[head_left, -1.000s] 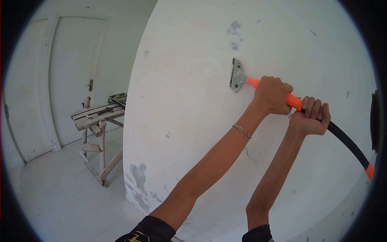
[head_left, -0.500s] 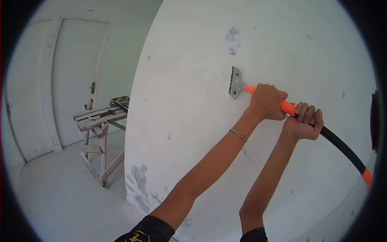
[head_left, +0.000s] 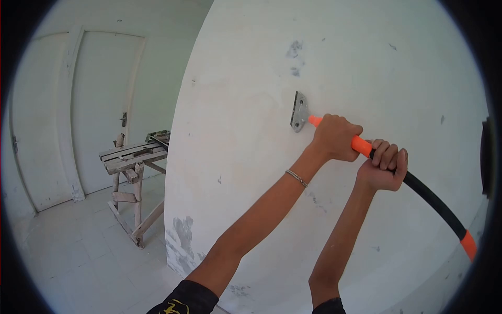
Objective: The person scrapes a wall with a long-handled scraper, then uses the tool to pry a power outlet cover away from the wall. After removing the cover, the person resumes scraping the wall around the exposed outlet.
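Both my hands grip one long-handled scraper [head_left: 363,146], whose shaft is orange and black. My left hand [head_left: 337,137] is wrapped round the orange part close behind the metal head. Lower on the shaft, my right hand [head_left: 384,165] closes round the black section. The scraper's grey head [head_left: 299,112], with two bolts and a dark blade edge, lies against the white wall [head_left: 251,152]. Grey scuffed patches [head_left: 294,49] show on the wall just above the head. A chain bracelet [head_left: 297,178] circles my left wrist.
At left, a rough wooden trestle bench [head_left: 133,157] with tools on top stands on the tiled floor [head_left: 89,261]. Behind it are pale doors [head_left: 102,110] with handles. A larger grey bare patch [head_left: 182,235] marks the wall's lower left corner. Something dark [head_left: 486,157] hangs at the right edge.
The scraper head and both hands have shifted slightly left and down across the wall. The view has also moved a little. Both hands keep their hold on the shaft.
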{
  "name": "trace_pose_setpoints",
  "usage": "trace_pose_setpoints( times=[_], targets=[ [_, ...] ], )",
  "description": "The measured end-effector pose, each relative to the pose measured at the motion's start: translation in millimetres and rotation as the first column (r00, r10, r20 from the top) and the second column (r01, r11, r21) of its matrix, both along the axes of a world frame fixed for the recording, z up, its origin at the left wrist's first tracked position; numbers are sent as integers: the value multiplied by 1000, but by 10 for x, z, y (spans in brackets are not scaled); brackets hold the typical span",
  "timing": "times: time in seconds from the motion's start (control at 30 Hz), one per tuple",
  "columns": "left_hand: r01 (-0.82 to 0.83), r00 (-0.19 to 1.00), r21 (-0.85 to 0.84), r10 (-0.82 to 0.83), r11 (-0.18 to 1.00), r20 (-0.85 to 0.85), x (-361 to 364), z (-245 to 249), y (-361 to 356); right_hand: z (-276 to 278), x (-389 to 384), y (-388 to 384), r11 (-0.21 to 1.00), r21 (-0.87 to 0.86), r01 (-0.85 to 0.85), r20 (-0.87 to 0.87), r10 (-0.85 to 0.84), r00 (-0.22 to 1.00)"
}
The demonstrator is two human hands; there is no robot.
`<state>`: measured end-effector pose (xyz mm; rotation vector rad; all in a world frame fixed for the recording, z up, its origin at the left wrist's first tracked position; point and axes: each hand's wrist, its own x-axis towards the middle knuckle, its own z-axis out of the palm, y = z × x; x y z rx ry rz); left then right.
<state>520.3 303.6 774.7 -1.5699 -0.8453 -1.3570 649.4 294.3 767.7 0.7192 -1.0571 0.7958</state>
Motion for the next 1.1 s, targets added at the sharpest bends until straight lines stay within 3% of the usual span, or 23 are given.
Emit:
trace_pose_setpoints(
  times=[0.17,0.23,0.3,0.47,0.53,0.57,0.67,0.73,0.77,0.83,0.9,0.93,0.97,1.03,1.07,1.1],
  targets=[
    [-18,999,-45,20,999,44,-157,10,70,106,-168,-94,993,-92,77,28,-75,997],
    [-16,1000,20,15,1000,15,-55,59,30,103,-108,-115,993,-84,88,42,-85,995],
    [28,1000,37,-28,999,-3,-11,83,33,34,19,-33,993,116,-21,25,18,1000],
    [-53,998,-25,54,998,43,-90,14,90,70,-55,67,993,-109,52,94,-42,995],
    [-8,1000,18,8,1000,7,-32,-10,39,-35,70,54,994,82,70,95,-78,992],
    [-17,1000,29,17,999,-1,-96,41,50,-104,-7,151,994,105,-28,73,21,997],
    [-81,995,-41,83,996,47,-314,38,146,-64,-130,186,997,-70,-28,118,37,992],
    [-49,999,-5,49,999,14,-220,-39,95,6,-110,6,991,-28,134,129,-129,983],
    [-14,1000,44,16,999,-24,-183,-20,49,-59,-5,20,984,100,151,123,-162,979],
    [-49,998,45,50,998,-24,-214,16,48,-118,-128,143,988,144,-50,98,36,995],
    [-68,998,5,68,998,7,-288,43,90,31,-215,187,999,-32,-38,116,41,992],
    [-98,995,-12,98,995,14,-308,70,105,79,-217,152,994,-103,47,133,-33,991],
    [-100,995,-18,100,995,15,-262,43,100,55,-140,125,993,-109,46,135,-31,990],
    [-27,1000,19,27,999,-11,-162,26,59,-1,49,127,988,94,121,163,-135,977],
    [-72,997,-2,72,997,-24,-128,-7,16,-73,60,174,986,163,15,190,-46,981],
    [-71,997,-4,71,997,-26,-205,27,58,-43,-33,234,987,162,17,188,-48,981]
  ],
)
